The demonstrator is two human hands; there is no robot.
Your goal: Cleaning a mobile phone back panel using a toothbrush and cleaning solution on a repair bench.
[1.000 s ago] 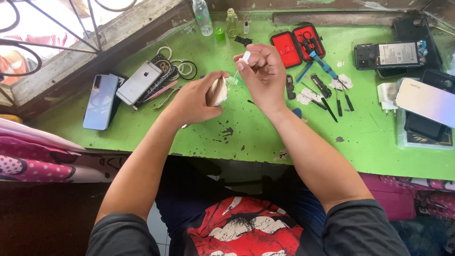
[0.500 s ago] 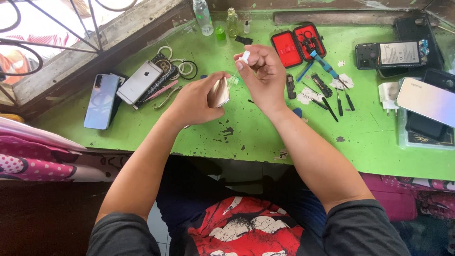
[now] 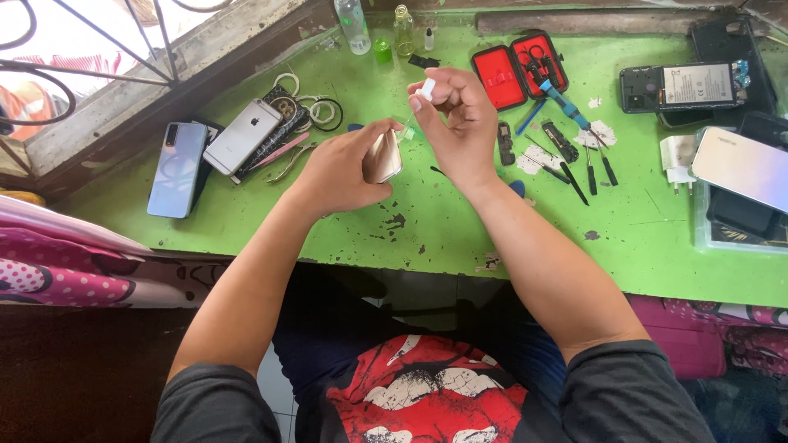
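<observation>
My left hand (image 3: 341,168) grips a gold phone (image 3: 382,157), tilted on edge above the green bench (image 3: 460,230). My right hand (image 3: 455,119) pinches a small white bottle (image 3: 427,89) between thumb and fingers, its thin tip pointing down toward the phone's upper edge. The two hands are close together over the middle of the bench.
Two phones (image 3: 176,168) (image 3: 244,135) and cables (image 3: 308,111) lie at left. An open red tool case (image 3: 517,70), screwdrivers (image 3: 587,168), an opened phone (image 3: 685,86), a white charger (image 3: 680,156) and a tray holding a silvery phone (image 3: 743,168) sit at right. Bottles (image 3: 355,25) stand at the back.
</observation>
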